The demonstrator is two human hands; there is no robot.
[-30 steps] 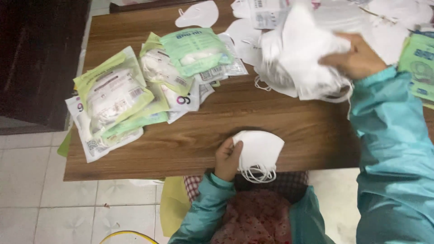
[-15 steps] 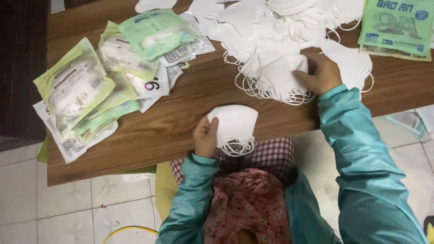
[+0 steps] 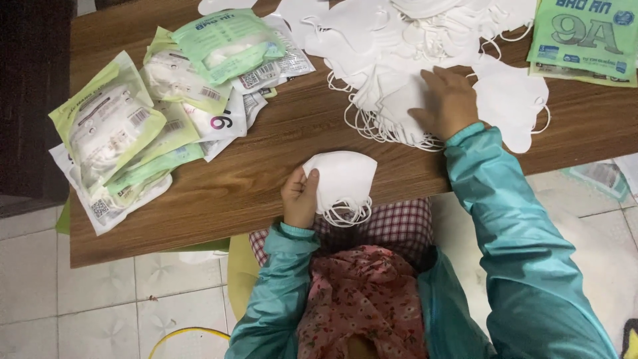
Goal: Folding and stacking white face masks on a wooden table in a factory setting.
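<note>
While the left hand [image 3: 300, 197] pinches a small folded stack of white cloth face masks [image 3: 343, 179] at the near edge of the brown wooden table [image 3: 266, 166], thumb on top, ear loops dangling free, the right hand [image 3: 446, 100] lies flat, fingers spread, on the loose white mask heap [image 3: 392, 40], gripping nothing, probably steadying it. Heap and green sealed packets [image 3: 133, 126] run off-frame; stack count unreadable.

Wooden table [image 3: 266, 179] with brown grain; pale tiled floor [image 3: 100, 306] beneath it; dark wooden furniture [image 3: 33, 100] standing far left; soft, even indoor light.
</note>
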